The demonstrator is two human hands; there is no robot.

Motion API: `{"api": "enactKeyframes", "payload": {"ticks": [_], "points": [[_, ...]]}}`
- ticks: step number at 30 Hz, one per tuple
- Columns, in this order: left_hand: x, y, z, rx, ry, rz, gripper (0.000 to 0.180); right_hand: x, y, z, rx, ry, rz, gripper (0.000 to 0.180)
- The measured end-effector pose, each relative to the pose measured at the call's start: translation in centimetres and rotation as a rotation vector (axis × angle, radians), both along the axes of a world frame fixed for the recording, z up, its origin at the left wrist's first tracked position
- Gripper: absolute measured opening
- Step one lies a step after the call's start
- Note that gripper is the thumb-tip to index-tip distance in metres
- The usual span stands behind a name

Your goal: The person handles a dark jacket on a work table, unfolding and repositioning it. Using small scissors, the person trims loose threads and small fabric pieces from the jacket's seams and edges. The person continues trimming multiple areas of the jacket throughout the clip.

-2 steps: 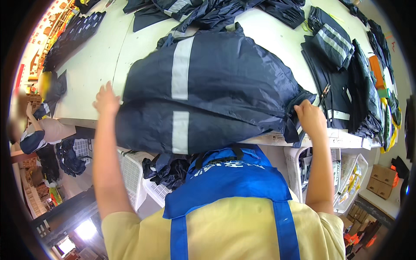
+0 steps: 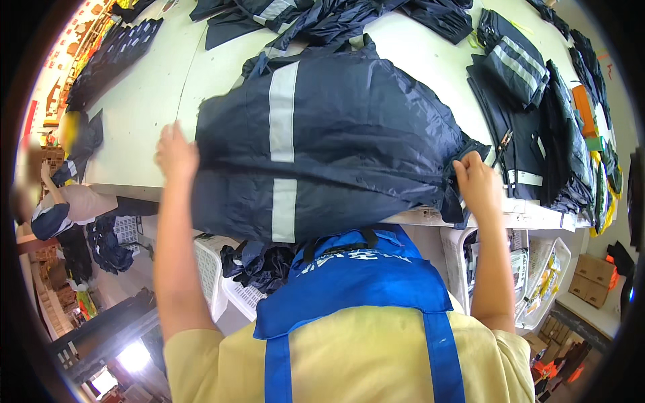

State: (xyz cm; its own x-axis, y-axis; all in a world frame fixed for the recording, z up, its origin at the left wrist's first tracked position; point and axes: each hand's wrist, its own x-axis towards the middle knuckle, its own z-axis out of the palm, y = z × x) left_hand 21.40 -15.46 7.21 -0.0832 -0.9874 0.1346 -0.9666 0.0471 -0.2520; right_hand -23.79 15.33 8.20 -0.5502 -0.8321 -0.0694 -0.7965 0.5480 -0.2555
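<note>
A dark navy garment (image 2: 349,127) of thin, shiny fabric lies puffed up across the table's front edge. Two pale reflective strips cross its left part, with a long fold between them. At its gathered right end, my right hand (image 2: 478,181) pinches the bunched fabric, fingers closed. My left hand (image 2: 178,154) is against the garment's left edge, fingers stretched away from me; its thumb side touches the cloth, and slight blur softens it. Below, the blue apron (image 2: 356,282) on my chest meets the garment's near side.
On the white table (image 2: 144,138), folded dark garments (image 2: 514,64) and small scissors (image 2: 502,144) lie right. More dark clothing (image 2: 336,20) is heaped at the far side. Below the front edge stand white plastic baskets (image 2: 209,269) and a right-hand crate (image 2: 547,282). Another person (image 2: 60,201) is at far left.
My left hand has shifted to the right, and the garment's left edge and strips have moved right with it. My right hand has moved slightly left, still on the gathered end.
</note>
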Motion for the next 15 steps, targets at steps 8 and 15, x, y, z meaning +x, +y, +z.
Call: {"api": "enactKeyframes", "payload": {"ticks": [8,15], "points": [[-18.4,14.9,-6.3,0.555,0.553,-1.094,0.056,-0.5,-0.1,-4.5,0.09,-0.16,0.534,0.048],[-22.8,12.3,-9.9,0.785,0.688,-0.78,0.015,-4.5,-0.5,-9.3,-0.043,-0.349,0.267,0.018]]}}
